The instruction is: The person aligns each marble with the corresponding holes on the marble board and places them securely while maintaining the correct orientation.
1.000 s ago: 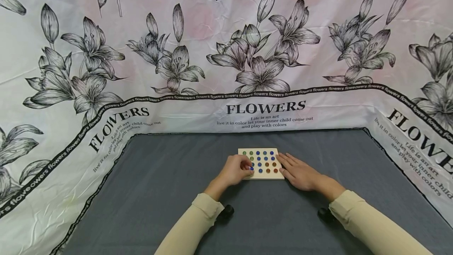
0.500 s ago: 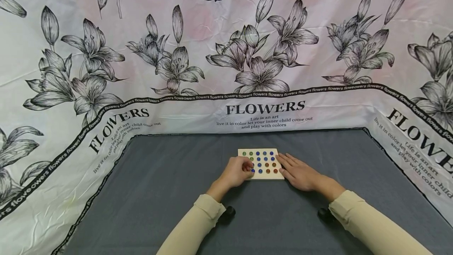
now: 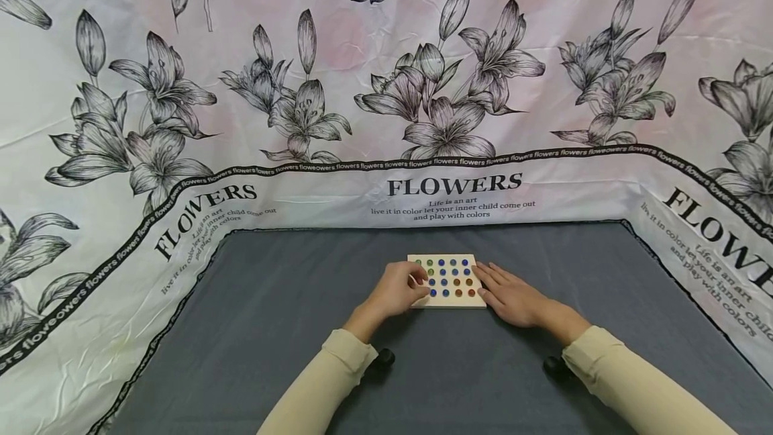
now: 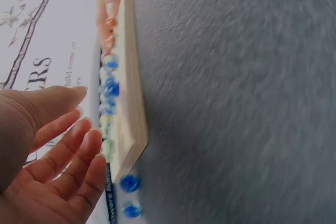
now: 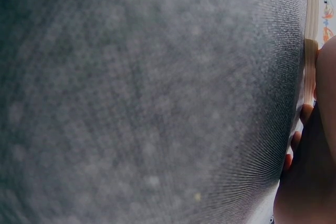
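A pale wooden board (image 3: 449,302) on the grey table carries rows of glass marbles: green ones at the back left, blue marbles (image 3: 443,272) through the middle and orange marbles (image 3: 472,293) at the front right. My left hand (image 3: 395,289) hovers over the board's left end and covers part of it. In the left wrist view, its thumb and loosely bent fingers stand apart with nothing between them. My right hand (image 3: 516,297) lies along the board's right edge, fingers extended and fingertips on the edge.
Two loose blue marbles (image 4: 130,183) lie on the grey cloth (image 4: 236,98) off the board's left end, hidden by my left hand in the head view. Behind the table hangs a flower-printed curtain (image 3: 338,113). A dark round object (image 3: 386,358) shows beside each sleeve.
The left fingertips have let go of a blue marble, which now sits in the front row of the board. My left hand has drawn slightly left. The right hand keeps its place.
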`<state>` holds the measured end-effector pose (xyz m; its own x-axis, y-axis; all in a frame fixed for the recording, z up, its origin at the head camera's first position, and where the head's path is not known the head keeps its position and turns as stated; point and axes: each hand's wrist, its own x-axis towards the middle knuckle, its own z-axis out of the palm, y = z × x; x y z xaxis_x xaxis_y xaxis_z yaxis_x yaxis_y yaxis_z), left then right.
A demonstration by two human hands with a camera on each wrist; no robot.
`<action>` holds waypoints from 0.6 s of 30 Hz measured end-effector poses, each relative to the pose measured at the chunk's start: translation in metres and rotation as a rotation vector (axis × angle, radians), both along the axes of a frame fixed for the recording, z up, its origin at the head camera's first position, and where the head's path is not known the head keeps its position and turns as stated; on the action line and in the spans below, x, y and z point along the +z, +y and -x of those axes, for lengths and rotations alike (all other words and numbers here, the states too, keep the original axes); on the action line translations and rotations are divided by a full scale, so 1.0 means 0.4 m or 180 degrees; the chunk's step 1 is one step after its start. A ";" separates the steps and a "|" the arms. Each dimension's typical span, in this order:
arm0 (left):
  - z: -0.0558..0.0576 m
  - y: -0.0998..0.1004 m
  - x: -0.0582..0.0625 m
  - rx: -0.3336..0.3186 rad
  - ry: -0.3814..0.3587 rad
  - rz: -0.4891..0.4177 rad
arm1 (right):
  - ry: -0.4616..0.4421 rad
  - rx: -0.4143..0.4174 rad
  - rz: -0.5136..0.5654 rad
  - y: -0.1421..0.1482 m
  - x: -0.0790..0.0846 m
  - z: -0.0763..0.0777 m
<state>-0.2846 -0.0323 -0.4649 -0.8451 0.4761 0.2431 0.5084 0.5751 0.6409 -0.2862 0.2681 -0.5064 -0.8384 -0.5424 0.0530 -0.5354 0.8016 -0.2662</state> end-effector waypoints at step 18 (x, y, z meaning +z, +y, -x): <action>0.004 -0.118 0.037 0.0359 0.0000 -0.0025 | 0.0112 0.0055 0.0076 -0.001 0.002 -0.007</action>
<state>-0.2864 -0.0795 -0.4499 -0.8932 0.3761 0.2464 0.4407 0.6237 0.6456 -0.2835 0.2676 -0.5057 -0.8264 -0.5550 0.0952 -0.5584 0.7859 -0.2659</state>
